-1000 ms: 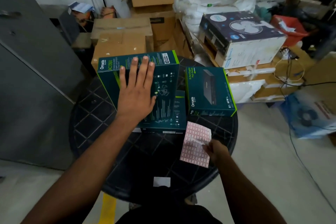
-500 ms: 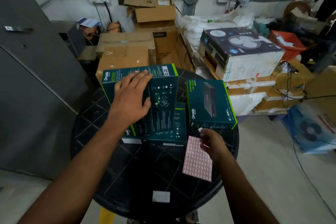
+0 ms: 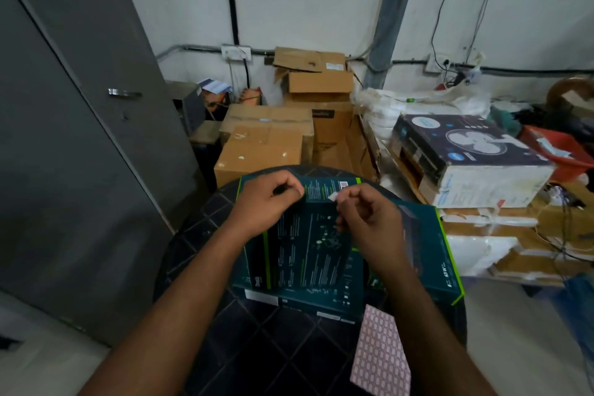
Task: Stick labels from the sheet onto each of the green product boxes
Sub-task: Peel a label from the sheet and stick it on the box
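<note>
So both hands are up over the top green box, which sits on a second green box on the round black bench. A third green box lies just beside them on the right, partly under the right forearm.

The right hand has its fingers curled and pinches a small white label between thumb and fingertip. The label hangs just above the far end of the top box, close to the barcode sticker printed there. The left hand is curled too, fingertips pressed together near the far left part of that box; it looks like it's pinching something, maybe a bit of backing, but it's too small to tell what.

The thing that matters for the next bit: the top box's long axis runs away from the person, and the label is already over its far end, so the box face is basically straight below the right hand. That hand is the nearer one and only needs a short drop to press the label down. The left hand is near enough to steady the box if it slides on the one below.

The label sheet lies flat at the near right edge of the bench, well apart from both hands, hanging slightly over the rim.
</note>
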